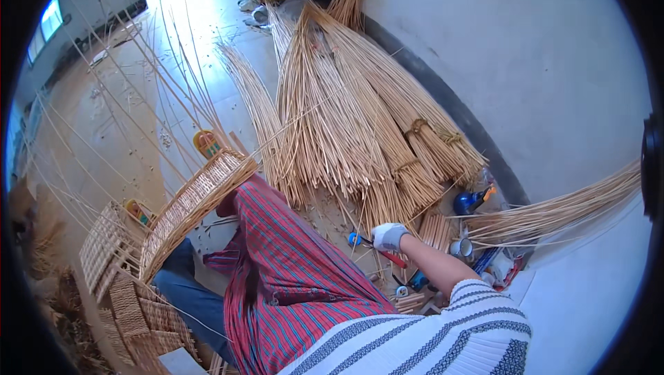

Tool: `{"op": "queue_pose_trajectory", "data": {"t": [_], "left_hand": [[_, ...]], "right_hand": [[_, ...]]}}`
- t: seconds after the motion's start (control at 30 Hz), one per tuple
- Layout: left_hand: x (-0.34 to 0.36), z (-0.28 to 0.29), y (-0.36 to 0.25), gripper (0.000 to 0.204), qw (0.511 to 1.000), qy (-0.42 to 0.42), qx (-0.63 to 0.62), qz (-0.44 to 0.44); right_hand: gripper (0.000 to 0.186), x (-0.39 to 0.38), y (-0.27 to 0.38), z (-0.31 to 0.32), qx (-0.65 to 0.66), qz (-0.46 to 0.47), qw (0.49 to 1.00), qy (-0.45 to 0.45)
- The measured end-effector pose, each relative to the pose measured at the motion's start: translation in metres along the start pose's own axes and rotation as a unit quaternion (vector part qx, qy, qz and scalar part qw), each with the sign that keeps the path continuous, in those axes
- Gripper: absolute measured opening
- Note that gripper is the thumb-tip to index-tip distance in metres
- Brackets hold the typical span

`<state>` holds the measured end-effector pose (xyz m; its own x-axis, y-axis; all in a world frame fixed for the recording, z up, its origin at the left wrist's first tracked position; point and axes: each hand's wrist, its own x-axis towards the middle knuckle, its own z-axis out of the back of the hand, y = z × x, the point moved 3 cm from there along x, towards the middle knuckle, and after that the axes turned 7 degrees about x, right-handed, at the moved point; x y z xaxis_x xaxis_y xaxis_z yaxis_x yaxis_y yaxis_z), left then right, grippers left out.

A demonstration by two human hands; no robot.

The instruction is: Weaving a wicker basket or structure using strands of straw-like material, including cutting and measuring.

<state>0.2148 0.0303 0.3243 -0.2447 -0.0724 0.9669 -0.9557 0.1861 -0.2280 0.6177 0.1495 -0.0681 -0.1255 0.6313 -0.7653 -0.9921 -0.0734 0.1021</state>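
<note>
My right hand (389,236), in a white and grey glove, reaches down to the floor on the right, fingers closed around a small tool with a blue end (356,239). Its kind is hard to tell. Just beneath the hand is a red handle (394,259). My left hand is out of sight. Against my knees, over a red striped cloth (297,250), leans a partly woven wicker basket (200,195); long, thin unwoven rods fan out from it to the upper left.
Large bundles of cane rods (332,119) spread across the floor ahead. Another bundle (560,212) lies by the right wall. Near my right arm stand a metal can (461,249) and a blue round object (470,200). Woven pieces (131,306) are stacked at lower left.
</note>
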Motion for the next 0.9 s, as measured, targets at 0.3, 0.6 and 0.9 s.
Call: {"op": "queue_pose_trajectory", "data": {"t": [0.3, 0.6, 0.9], "left_hand": [[-0.006, 0.018, 0.012, 0.034, 0.998, 0.015, 0.029, 0.049], [-0.021, 0.030, 0.032, 0.032, 0.988, 0.003, 0.097, 0.120], [-0.056, -0.012, 0.051, 0.031, 0.975, -0.009, 0.027, 0.219]], "right_hand": [[0.038, -0.065, 0.092, 0.158, 0.642, 0.291, 0.709, -0.019], [0.113, -0.015, 0.164, 0.043, 0.206, 0.253, 0.936, -0.131], [0.128, -0.020, 0.180, 0.046, 0.201, 0.224, 0.949, -0.094]]}}
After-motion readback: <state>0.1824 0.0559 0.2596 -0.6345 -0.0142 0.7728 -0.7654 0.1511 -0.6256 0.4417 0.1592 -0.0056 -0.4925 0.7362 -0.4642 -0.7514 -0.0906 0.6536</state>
